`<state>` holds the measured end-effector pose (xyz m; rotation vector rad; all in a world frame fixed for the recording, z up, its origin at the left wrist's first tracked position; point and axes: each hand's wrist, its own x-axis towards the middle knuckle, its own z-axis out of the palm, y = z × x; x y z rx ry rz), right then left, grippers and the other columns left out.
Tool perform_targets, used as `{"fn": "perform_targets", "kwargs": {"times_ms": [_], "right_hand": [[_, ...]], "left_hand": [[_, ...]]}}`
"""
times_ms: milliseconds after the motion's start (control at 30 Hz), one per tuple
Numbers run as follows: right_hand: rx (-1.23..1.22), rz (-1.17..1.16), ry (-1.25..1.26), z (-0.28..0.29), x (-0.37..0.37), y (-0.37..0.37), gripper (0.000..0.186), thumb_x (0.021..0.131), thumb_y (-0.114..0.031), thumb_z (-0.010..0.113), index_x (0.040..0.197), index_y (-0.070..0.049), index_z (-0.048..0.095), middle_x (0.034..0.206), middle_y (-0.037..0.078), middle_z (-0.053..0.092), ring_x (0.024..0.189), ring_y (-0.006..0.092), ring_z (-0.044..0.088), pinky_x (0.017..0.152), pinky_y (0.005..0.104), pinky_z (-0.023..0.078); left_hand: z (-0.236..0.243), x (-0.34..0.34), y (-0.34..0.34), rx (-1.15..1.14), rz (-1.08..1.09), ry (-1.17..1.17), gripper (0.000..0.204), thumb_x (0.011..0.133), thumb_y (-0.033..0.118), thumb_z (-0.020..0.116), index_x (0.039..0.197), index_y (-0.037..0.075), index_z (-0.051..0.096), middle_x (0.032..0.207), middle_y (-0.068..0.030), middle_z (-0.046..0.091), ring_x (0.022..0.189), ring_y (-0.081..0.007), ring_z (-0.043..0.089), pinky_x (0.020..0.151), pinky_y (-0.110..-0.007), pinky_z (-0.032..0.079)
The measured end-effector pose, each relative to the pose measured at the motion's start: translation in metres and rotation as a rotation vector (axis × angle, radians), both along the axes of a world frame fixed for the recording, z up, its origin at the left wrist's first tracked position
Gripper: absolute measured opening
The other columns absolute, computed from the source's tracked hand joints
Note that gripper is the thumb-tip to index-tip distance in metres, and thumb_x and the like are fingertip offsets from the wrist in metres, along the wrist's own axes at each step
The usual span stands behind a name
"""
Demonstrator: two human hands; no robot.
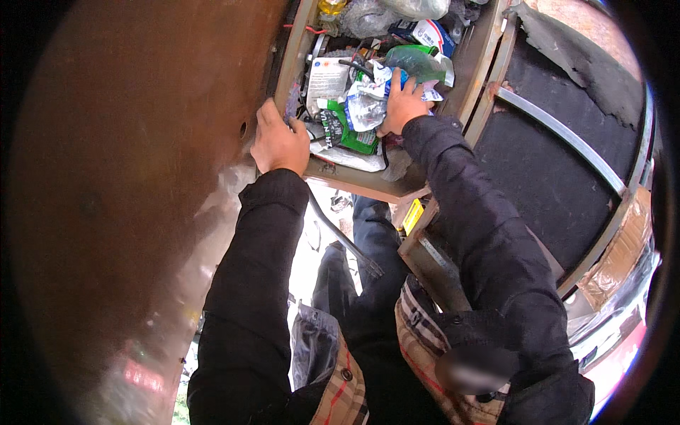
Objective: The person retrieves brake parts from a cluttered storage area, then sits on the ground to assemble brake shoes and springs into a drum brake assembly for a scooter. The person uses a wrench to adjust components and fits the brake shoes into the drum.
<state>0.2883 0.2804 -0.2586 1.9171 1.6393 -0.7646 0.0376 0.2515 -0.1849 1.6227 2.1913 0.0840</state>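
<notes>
A metal drawer [478, 42] is crowded with mixed packets and small items. My left hand [280, 138] is at its left edge, fingers bent over the rim. My right hand [405, 106] reaches inside, fingers curled on a crumpled white-and-blue packet [368, 110], fingertips partly hidden. Beside it lie a green-and-black packet [358, 138], a green translucent bag [414, 64], a white printed card [327, 81] and a black cable piece. At the back are a blue-and-white box [432, 35] and clear plastic bags.
A brown panel [142, 142] fills the left side. On the right are a black panel [538, 163] with a curved metal strip and torn dark sheet, plus cardboard [616, 248]. Below the drawer show a hanging dark strip [333, 230], a yellow box [413, 216] and my legs.
</notes>
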Motion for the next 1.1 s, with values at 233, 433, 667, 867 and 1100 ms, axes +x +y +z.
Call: {"fn": "perform_targets", "kwargs": {"times_ms": [233,433,667,867,1100], "right_hand": [[0.21,0.192,-0.015,-0.02,0.007,0.004,0.078,0.081,-0.026,0.078,0.148,-0.002,0.047,0.115,0.023,0.073,0.107,0.0384,0.073,0.089,0.0675,0.053],[0.098,-0.06,0.326,0.034,0.024,0.047,0.058,0.073,-0.031,0.083,0.118,0.002,0.065,0.107,0.029,0.076,0.105,0.0438,0.074,0.091,0.0487,0.059],[0.576,-0.535,0.813,0.123,0.093,0.089,0.04,0.079,-0.015,0.086,0.113,0.002,0.074,0.101,0.013,0.079,0.093,0.0217,0.075,0.086,0.0375,0.059],[0.902,-0.438,0.358,0.068,0.103,0.16,0.068,0.081,-0.02,0.082,0.139,0.003,0.057,0.12,0.025,0.072,0.111,0.037,0.07,0.095,0.0463,0.056],[0.684,-0.301,0.384,0.093,0.116,0.192,0.053,0.08,-0.018,0.083,0.126,0.002,0.066,0.112,0.023,0.075,0.103,0.0372,0.073,0.088,0.0452,0.058]], "left_hand": [[0.0,-0.002,-0.002,-0.016,0.006,-0.014,0.053,0.094,0.022,0.065,0.142,0.004,0.048,0.137,-0.0196,0.061,0.12,-0.0422,0.065,0.095,-0.054,0.056],[0.003,0.0,0.0,-0.038,0.015,-0.036,0.054,0.094,0.021,0.065,0.142,0.004,0.047,0.137,-0.02,0.06,0.12,-0.0419,0.065,0.095,-0.054,0.055],[0.002,-0.001,-0.001,-0.016,-0.015,-0.016,0.054,0.094,0.021,0.065,0.142,0.004,0.046,0.135,-0.0206,0.06,0.12,-0.0421,0.065,0.095,-0.053,0.056],[0.0,0.0,-0.002,0.06,-0.03,0.023,0.049,0.091,0.018,0.067,0.135,0.006,0.049,0.128,-0.0159,0.061,0.116,-0.0382,0.067,0.087,-0.053,0.059],[0.001,0.0,-0.001,0.012,-0.001,-0.01,0.058,0.092,0.023,0.067,0.143,0.003,0.048,0.14,-0.0199,0.059,0.122,-0.0413,0.065,0.096,-0.053,0.056]]}}
